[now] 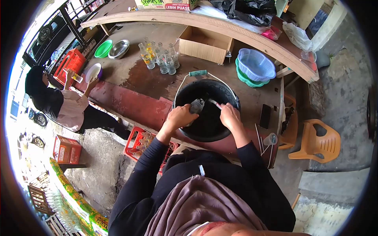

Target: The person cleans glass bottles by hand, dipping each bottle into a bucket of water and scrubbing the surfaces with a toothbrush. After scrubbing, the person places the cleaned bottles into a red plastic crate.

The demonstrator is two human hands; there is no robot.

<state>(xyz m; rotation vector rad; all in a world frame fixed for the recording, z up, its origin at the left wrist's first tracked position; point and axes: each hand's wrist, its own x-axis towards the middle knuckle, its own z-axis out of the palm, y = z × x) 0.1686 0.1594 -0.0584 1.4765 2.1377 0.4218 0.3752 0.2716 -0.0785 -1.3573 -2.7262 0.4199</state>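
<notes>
A black bucket [235, 94] with a wire handle and green grip stands on the table in front of me. My left hand [178, 118] is closed round a clear glass bottle [196, 106], held tilted over the bucket's left side. My right hand [231, 117], over the right side, is closed on a slim, pale-handled brush [214, 103]; its far end is hard to make out against the dark inside. Bottle and brush are apart. Behind the bucket, several glass bottles [163, 61] stand upright on wet wood.
A cardboard box [202, 52] and blue and green basins [256, 65] sit farther back. Right of the bucket lie a phone [265, 116], straws and a plastic cup [271, 139]. A red bottle crate [132, 147] is below. At left, another person [65, 104] holds a bottle and a bowl.
</notes>
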